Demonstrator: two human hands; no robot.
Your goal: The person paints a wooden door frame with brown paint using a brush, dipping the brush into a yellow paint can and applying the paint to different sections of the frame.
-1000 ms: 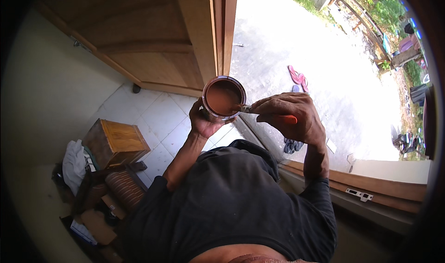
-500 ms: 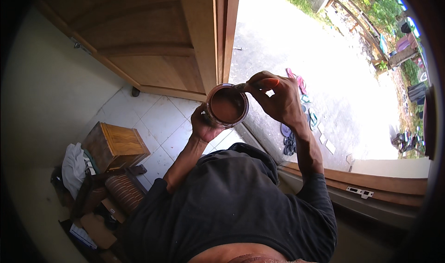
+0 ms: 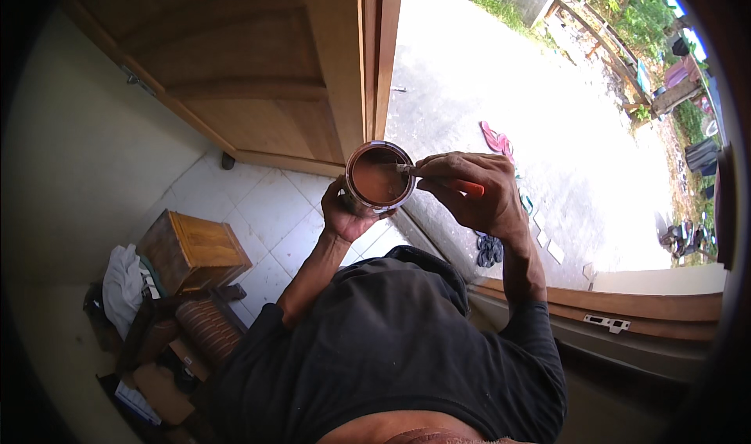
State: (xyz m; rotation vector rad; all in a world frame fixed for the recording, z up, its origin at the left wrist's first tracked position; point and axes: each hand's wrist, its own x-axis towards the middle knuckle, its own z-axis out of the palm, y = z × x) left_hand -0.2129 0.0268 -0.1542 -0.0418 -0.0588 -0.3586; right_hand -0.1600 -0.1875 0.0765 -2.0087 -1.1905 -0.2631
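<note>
My left hand (image 3: 344,214) is wrapped round a round open can (image 3: 379,204) and holds it up in front of my chest. Reddish-brown liquid (image 3: 374,179) that looks like paint fills part of the can. In my right hand (image 3: 481,186) is a paintbrush (image 3: 470,187) with an orange handle, gripped between thumb and fingers. The brush's metal band crosses the can's right rim, and its bristle end is over or in the liquid; how deep it reaches I cannot tell.
A wooden panel door (image 3: 235,68) stands ajar at upper left. The door frame (image 3: 657,303) with its metal strike plate runs at right. Several sandals (image 3: 491,248) lie on the concrete outside. At lower left are a wooden box (image 3: 195,248) and piled belongings.
My right hand has moved a little down and turned, bringing the brush lower along the can's right rim. The left hand and can have barely shifted.
</note>
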